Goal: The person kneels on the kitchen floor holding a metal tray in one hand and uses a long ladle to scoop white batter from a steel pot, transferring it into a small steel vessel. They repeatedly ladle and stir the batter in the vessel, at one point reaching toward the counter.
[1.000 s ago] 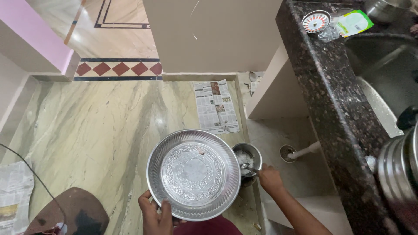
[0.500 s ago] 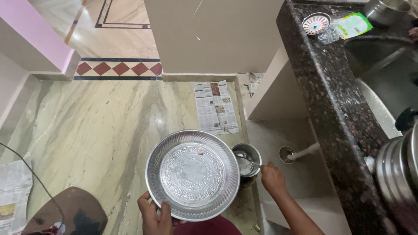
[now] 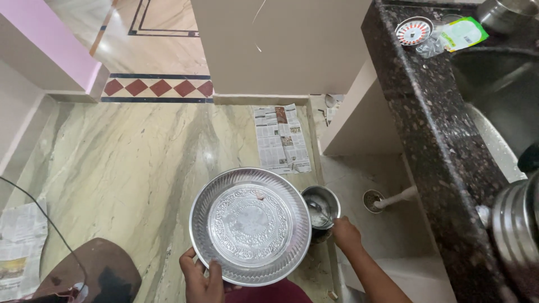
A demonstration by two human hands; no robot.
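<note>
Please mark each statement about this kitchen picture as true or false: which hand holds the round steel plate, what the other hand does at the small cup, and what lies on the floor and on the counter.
1. The left hand holds the steel plate at its near rim. True.
2. The plate is full of rice. False: it looks almost bare, with only a small speck on it.
3. The right hand is at the small steel cup beside the plate. True.
4. A newspaper lies on the floor beyond the plate. True.
5. The dark counter is on the left of the picture. False: it runs along the right side.
</note>
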